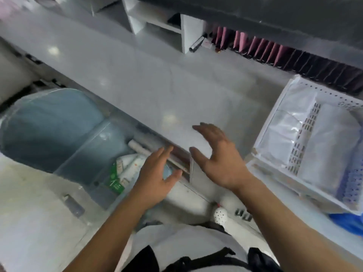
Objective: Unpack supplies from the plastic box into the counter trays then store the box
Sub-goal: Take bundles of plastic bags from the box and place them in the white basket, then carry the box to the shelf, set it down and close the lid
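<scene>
A clear plastic box (86, 154) sits low on the floor, partly under the counter edge, with its bluish lid (49, 126) lying open to the left. Inside it lie white tubes and green-and-white packets (125, 169). My left hand (157, 173) hovers open over the box's right end, fingers spread, holding nothing. My right hand (216, 156) is open above the counter's front edge, also holding nothing. On the counter at the right stands a white perforated tray (275, 122) with clear-wrapped white packs (290, 138) in it.
The pale grey counter (149, 81) runs diagonally across the view. A white shelf unit (157, 22) stands at its back, with a row of pink and dark packets (275, 50) beside it. A blue item (347, 222) lies below the tray.
</scene>
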Demonstrator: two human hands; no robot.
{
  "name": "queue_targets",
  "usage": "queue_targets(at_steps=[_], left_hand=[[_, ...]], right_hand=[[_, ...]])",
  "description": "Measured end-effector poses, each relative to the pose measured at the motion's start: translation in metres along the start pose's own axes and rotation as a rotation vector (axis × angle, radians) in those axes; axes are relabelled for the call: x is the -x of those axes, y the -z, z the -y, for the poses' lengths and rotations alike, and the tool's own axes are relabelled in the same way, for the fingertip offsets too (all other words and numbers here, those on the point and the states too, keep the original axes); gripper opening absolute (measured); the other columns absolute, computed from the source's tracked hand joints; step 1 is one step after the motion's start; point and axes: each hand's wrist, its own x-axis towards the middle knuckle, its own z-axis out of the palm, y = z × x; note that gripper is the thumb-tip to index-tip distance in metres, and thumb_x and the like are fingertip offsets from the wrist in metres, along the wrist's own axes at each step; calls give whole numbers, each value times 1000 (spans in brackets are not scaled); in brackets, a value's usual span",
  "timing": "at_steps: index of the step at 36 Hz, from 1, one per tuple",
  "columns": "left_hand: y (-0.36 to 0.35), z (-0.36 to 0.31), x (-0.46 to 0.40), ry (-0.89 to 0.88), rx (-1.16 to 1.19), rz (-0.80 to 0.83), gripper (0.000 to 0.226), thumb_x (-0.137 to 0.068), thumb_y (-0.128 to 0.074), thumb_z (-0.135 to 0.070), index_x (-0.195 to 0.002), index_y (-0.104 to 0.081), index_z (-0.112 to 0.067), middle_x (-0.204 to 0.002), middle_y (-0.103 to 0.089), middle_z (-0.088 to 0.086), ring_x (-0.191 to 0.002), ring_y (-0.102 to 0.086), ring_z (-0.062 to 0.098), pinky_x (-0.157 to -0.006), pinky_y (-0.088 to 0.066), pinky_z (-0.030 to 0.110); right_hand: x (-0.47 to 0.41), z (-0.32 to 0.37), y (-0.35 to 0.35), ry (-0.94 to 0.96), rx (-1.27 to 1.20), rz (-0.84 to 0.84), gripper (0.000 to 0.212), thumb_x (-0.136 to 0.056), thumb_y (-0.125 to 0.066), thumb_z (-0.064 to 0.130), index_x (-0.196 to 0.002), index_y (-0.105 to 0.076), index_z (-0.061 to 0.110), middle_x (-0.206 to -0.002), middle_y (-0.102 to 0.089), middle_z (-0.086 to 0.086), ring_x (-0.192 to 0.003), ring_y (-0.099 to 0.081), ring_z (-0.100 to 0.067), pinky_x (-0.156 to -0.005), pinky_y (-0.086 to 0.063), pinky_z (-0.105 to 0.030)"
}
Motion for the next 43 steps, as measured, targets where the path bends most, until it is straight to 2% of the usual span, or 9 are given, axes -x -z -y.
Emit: queue_targets(at_steps=[3,7,14,21,26,29,35,41,43], left_hand=[[22,61,41,163,-65,-55,83,-79,-49,-64,-150,-37,-23,-159,-32,3,-146,-27,21,-119,-23,39],[41,139,95,349,-8,-33,77,-87,-63,-52,-152,-33,-23,-160,-30,5,-146,-27,24,-119,-25,41],[46,216,168,625,133,-86,78,-88,-65,-49,-153,-28,-27,-161,-27,4,-148,-24,23,-117,-25,40],[38,245,178,737,253,-89,76,-90,-64,-47,-153,-27,-26,-160,-30,0,-145,-28,18,-113,-25,31],[44,256,151,797,273,-94,74,-92,-62,-45,-154,-27,-26,-162,-25,0,-147,-25,21,-117,-24,37],[45,259,136,905,391,-175,69,-93,-65,-35,-152,-31,-23,-159,-30,3,-144,-30,19,-115,-25,32],[33,267,118,1166,575,-235,76,-92,-66,-30,-155,-23,-22,-161,-25,5,-146,-27,22,-118,-24,36],[17,286,87,1315,718,-450,71,-89,-68,-15,-149,-32,-27,-145,-46,1,-114,-52,7,-88,-39,17],[12,294,76,1377,787,-544,65,-89,-66,-14,-144,-36,-30,-138,-51,-4,-125,-49,18,-88,-38,18]], right_hand=[[16,25,-64,35,7,129,54,-91,-62,37,-143,-49,23,-150,-45,1,-143,-32,-19,-117,-26,-42],[35,38,-133,-103,22,354,57,-93,-58,43,-145,-43,28,-152,-40,6,-143,-30,-16,-117,-23,-38],[36,50,-188,-152,99,552,55,-93,-58,43,-144,-45,28,-149,-45,8,-138,-38,-14,-115,-29,-40],[4,55,-219,-150,141,638,54,-89,-59,45,-140,-49,31,-146,-49,11,-135,-43,-11,-113,-33,-37],[-35,57,-245,-142,178,741,53,-88,-60,44,-139,-49,32,-146,-49,9,-133,-44,-12,-107,-34,-31],[-63,61,-260,-104,181,823,48,-89,-59,42,-135,-53,28,-142,-54,6,-129,-49,-17,-101,-39,-32],[-128,45,-288,-95,265,1001,52,-90,-59,47,-138,-50,29,-146,-50,2,-127,-50,-21,-106,-40,-40],[-173,10,-333,-120,336,1025,49,-90,-57,45,-136,-51,27,-144,-52,0,-128,-49,-21,-102,-39,-37],[-180,5,-350,-124,376,1052,48,-91,-54,46,-135,-51,28,-142,-53,-2,-125,-51,-23,-101,-39,-39]])
